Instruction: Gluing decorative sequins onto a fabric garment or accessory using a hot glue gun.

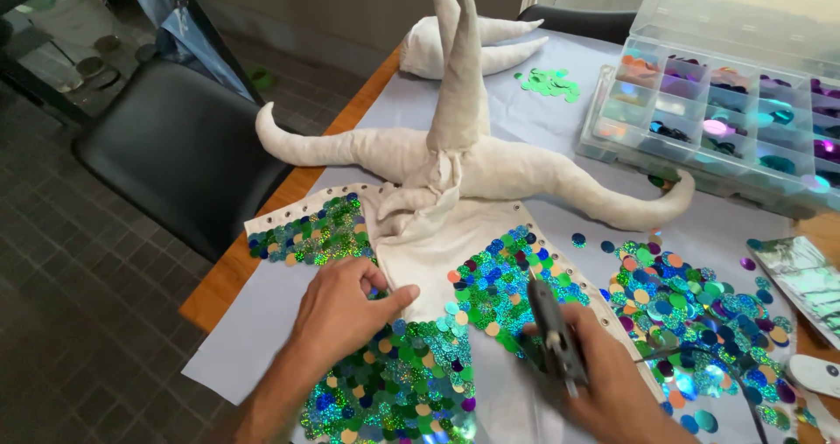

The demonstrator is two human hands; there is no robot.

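The cream fabric piece [437, 243] covered with sequins lies at the centre of the counter [219, 286]. Your left hand [346, 308] presses its fingers on the fabric. At 3 o'clock of it, your right hand [604, 378] is closed around a glue gun [551, 330]. Loose sequins [691, 304] lie at 3 o'clock, a clear compartment box [717, 120] at 1 o'clock.

**Around the work on the table**

A clear plastic organiser box [700, 111] with its lid up stands at the far right, its compartments filled with sequins sorted by colour. A small heap of loose green sequins [549, 82] lies just left of it on the grey-blue sheet [402, 103] that covers the wooden table [229, 273]. A second stuffed white cloth shape [455, 46] rests at the far edge. A black chair [179, 151] stands to the left on the tiled floor [79, 321]
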